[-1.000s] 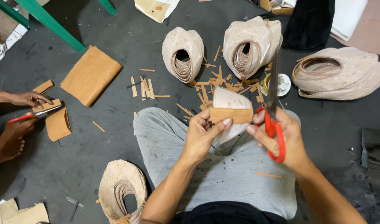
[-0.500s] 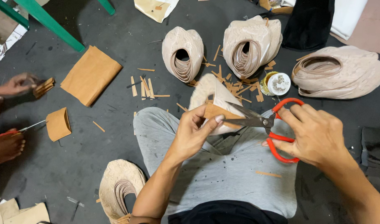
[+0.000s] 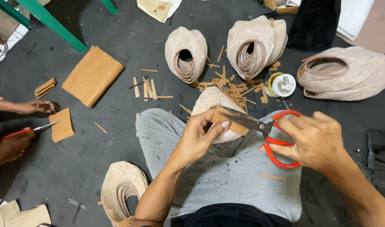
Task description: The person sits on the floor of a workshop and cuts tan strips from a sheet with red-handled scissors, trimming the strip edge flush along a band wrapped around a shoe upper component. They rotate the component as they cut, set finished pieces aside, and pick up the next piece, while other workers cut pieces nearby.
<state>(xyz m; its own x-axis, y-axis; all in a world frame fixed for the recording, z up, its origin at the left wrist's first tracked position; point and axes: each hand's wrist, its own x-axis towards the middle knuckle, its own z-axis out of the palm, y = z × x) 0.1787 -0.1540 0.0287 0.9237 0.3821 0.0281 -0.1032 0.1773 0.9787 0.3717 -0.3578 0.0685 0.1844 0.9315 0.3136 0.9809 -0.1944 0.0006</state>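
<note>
Pinching a tan leather strip [image 3: 224, 119] at mid-frame, the left hand [image 3: 199, 138] is holding it over the lap. The right hand [image 3: 314, 141] is gripping red-handled scissors [image 3: 266, 128], blades lying across the strip.

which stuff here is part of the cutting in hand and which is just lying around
In use: left hand holding tan strip; right hand working red scissors; pale roll on lap.

Lying about: tan sheet, tape roll, green table leg, floor offcuts.
</note>
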